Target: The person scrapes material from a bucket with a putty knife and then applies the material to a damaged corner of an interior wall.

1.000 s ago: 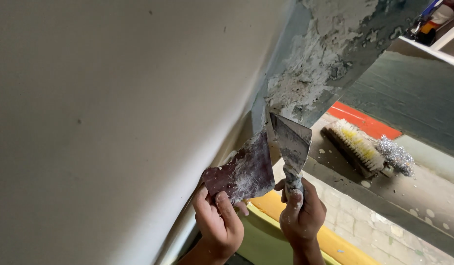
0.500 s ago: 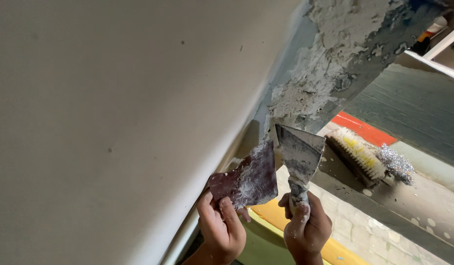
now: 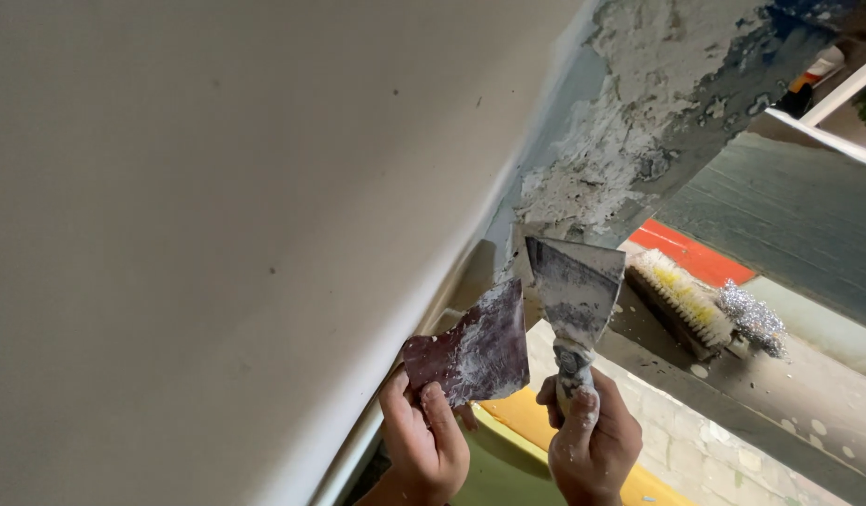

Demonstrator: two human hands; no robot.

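My left hand (image 3: pixel 421 439) grips a dark red flat plate (image 3: pixel 475 347) smeared with white putty, held up against the wall's edge. My right hand (image 3: pixel 590 440) is closed on the handle of a wide putty knife (image 3: pixel 573 289). The knife's blade, coated in grey-white putty, points up against the rough patch of peeling plaster (image 3: pixel 629 141) on the wall's corner. The plate and the blade sit side by side, almost touching. The smooth pale wall (image 3: pixel 245 215) fills the left of the view.
A scrub brush (image 3: pixel 678 302) with yellow-white bristles lies on a ledge (image 3: pixel 789 394) at right, beside a wad of steel wool (image 3: pixel 751 317). A red strip (image 3: pixel 691 253) lies behind. A yellow surface (image 3: pixel 526 426) shows below the hands.
Both hands and their tools have stayed close together, shifting slightly along the wall's edge; the view has drifted so the plaster patch sits higher and nearer.
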